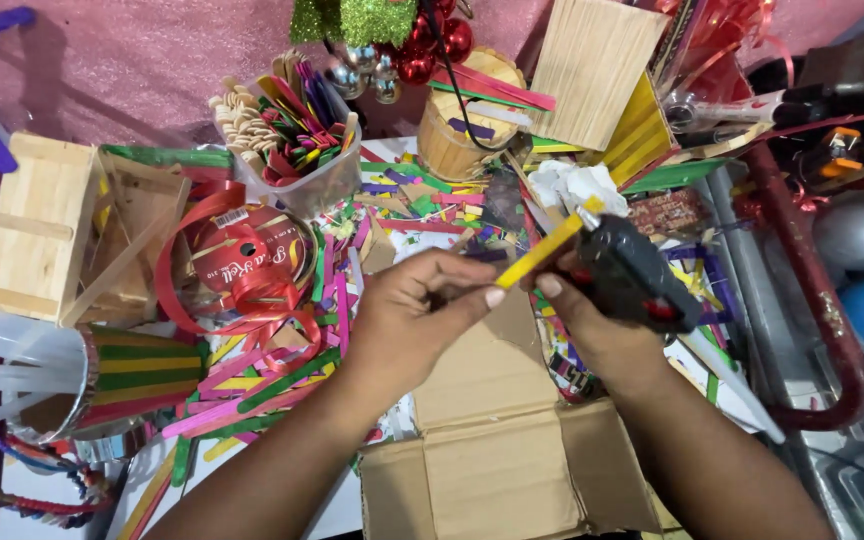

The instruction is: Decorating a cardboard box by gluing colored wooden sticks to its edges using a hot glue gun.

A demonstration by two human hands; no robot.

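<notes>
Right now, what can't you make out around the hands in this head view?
- Glue gun tip: the black glue gun meets the yellow wooden craft stick; any glue there is too small to see.
- Right hand: fingers hidden behind the gun.
- Brown cardboard box: cut off by the bottom edge.
- Left hand: palm faces away.

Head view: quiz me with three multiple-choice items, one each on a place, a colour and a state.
1. Where is the red ribbon spool?
A. to the left of the hands
B. on the cardboard box
C. inside the wooden crate

2. What colour is the craft stick that the left hand pinches?
A. blue
B. yellow
C. white

3. What is the right hand doing?
A. resting open
B. lifting a box flap
C. gripping a black glue gun

Key: 1 A, the spool lies beside the wooden crate. 2 B, the stick is yellow. 3 C, fingers wrap the gun.
</notes>
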